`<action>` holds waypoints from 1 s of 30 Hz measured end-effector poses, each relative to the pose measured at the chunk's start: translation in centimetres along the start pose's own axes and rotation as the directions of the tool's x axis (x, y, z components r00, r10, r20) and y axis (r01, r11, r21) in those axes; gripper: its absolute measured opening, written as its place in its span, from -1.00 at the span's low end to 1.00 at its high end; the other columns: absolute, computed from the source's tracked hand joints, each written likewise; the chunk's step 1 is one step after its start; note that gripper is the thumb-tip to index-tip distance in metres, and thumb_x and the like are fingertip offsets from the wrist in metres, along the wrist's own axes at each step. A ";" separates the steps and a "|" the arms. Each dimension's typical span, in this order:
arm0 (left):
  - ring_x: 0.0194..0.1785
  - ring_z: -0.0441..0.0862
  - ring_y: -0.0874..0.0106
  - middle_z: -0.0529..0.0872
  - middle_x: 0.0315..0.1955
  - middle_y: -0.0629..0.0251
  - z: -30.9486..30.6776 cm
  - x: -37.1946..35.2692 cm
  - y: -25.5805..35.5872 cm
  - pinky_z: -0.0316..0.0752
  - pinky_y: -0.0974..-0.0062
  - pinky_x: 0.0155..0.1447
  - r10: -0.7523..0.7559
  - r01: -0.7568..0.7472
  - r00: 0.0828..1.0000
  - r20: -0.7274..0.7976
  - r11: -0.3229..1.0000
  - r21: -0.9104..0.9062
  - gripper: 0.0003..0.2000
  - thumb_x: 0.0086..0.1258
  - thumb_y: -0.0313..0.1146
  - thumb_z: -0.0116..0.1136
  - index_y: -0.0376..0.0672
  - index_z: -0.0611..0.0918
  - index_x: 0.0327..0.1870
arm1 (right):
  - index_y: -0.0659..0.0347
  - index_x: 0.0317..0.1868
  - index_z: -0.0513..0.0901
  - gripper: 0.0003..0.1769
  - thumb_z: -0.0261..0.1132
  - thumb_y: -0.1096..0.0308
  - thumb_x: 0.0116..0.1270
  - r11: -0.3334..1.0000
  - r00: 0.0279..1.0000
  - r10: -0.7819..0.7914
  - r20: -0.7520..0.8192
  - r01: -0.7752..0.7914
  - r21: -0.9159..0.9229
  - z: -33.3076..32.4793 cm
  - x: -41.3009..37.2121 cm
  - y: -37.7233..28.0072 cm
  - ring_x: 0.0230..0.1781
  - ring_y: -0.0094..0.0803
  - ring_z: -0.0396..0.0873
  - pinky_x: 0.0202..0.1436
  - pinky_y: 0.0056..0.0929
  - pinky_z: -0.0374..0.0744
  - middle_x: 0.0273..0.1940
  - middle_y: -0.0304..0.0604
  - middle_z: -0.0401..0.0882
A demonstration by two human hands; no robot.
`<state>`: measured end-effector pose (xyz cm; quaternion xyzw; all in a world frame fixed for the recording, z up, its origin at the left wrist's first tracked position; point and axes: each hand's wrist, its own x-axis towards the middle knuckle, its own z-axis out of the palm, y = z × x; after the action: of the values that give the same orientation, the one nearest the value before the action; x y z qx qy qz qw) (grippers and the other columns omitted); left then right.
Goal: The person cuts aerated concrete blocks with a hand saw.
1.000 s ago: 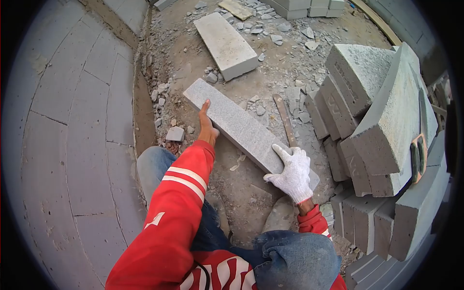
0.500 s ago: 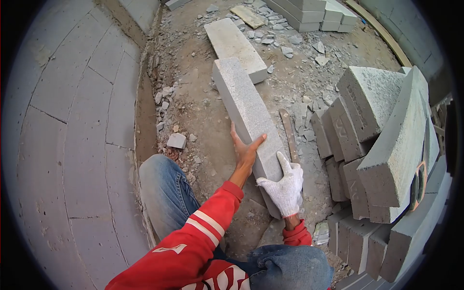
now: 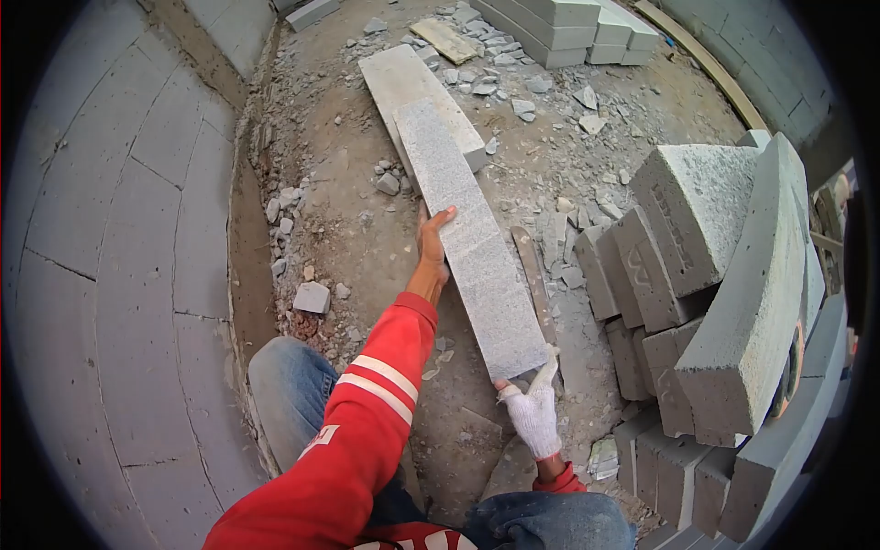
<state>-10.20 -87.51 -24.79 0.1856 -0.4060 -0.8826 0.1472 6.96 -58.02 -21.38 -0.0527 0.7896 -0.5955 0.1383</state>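
A long grey concrete block (image 3: 472, 252) lies lengthwise in front of me, its broad face up and its far end overlapping another pale block (image 3: 399, 69). Bare, my left hand (image 3: 432, 246) grips the block's left edge near mid-length, thumb on top and the other fingers mostly hidden beneath. At the near end, my right hand (image 3: 533, 411) in a white knit glove holds the block's corners between thumb and fingers. A flat, narrow worn strip (image 3: 532, 275) lies on the ground along the block's right side.
Stacked concrete blocks (image 3: 692, 367) lean close on my right. A block wall (image 3: 137, 302) runs along my left. Broken chips (image 3: 522, 105) litter the ground ahead, before another block stack (image 3: 541, 32). A small chunk (image 3: 313, 298) sits near my left knee.
The block has rolled so its broad face is up. My right hand has slid from its top to its near end, and my left hand has shifted further along the left edge.
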 end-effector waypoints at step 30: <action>0.51 0.38 -0.32 0.19 0.55 -0.36 10.5 2.1 2.1 0.29 -0.26 0.52 0.561 0.053 0.824 0.085 -0.224 0.973 0.12 0.29 -0.03 0.55 0.09 -0.05 0.74 | 0.13 0.23 0.60 -0.36 0.57 0.02 0.23 0.726 0.977 -0.042 -0.208 -0.113 -0.678 -3.3 0.1 7.5 0.16 0.08 0.54 0.19 0.07 0.52 0.11 0.07 0.56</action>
<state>-16.51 -82.77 -17.29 0.3124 -0.9127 -0.1444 0.2203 6.58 -52.80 -27.71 -0.0222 0.9645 -0.2606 0.0370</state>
